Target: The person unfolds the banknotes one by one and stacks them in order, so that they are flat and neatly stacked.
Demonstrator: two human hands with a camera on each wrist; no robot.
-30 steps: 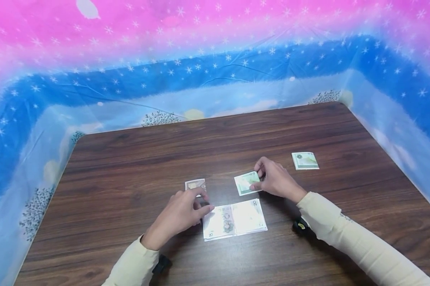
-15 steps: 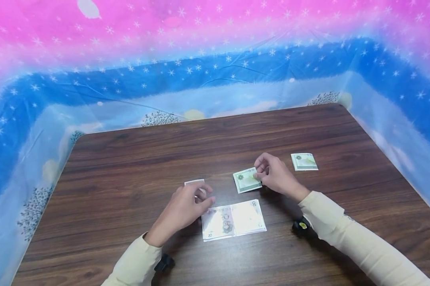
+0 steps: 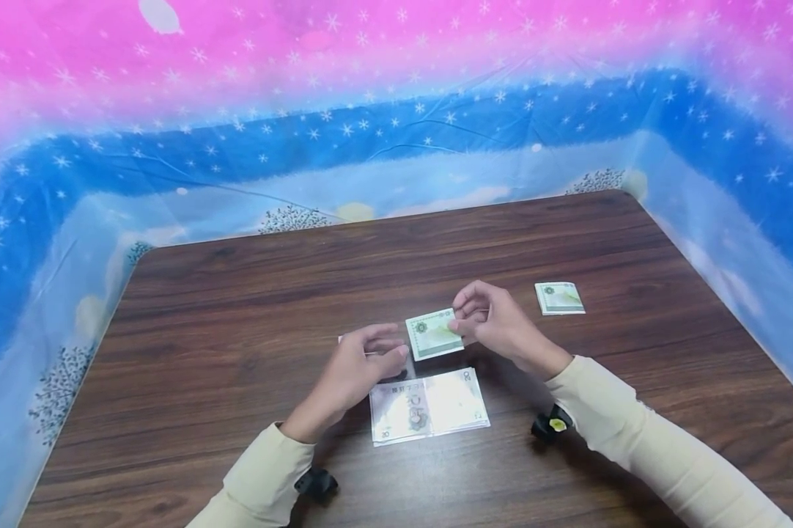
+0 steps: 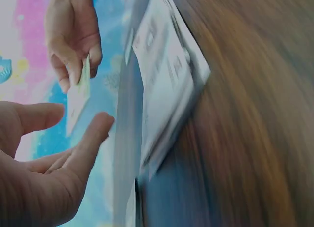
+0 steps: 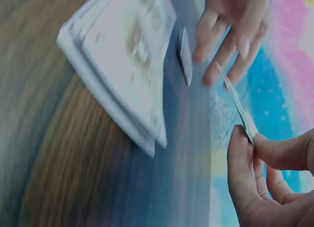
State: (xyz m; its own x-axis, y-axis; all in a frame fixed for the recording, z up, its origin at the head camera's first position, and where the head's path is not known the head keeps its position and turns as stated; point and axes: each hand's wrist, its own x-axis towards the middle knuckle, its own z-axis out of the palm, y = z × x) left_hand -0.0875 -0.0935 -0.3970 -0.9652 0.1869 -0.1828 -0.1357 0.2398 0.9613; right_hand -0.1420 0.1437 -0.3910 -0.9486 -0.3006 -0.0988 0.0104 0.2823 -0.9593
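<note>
My right hand (image 3: 502, 330) pinches a folded green banknote (image 3: 426, 339) by its right edge, between thumb and fingers. The note is raised off the table, seen nearly edge-on in the right wrist view. My left hand (image 3: 357, 374) is just left of it, thumb and fingers spread apart with nothing between them (image 4: 54, 163). Below both hands lies a small stack of pale banknotes (image 3: 454, 403) marked 20, with a crease down its middle. Another folded note (image 5: 185, 57) lies beyond the stack, mostly covered by my left hand in the head view.
A second folded green banknote (image 3: 560, 299) lies to the right on the dark wooden table (image 3: 271, 286). A patterned pink and blue cloth (image 3: 383, 125) hangs behind and around the table. Small black devices are strapped at both wrists.
My right hand has lifted the green banknote and carried it left. My left hand has moved up and right toward it, away from the stack's corner, covering the brownish note behind.
</note>
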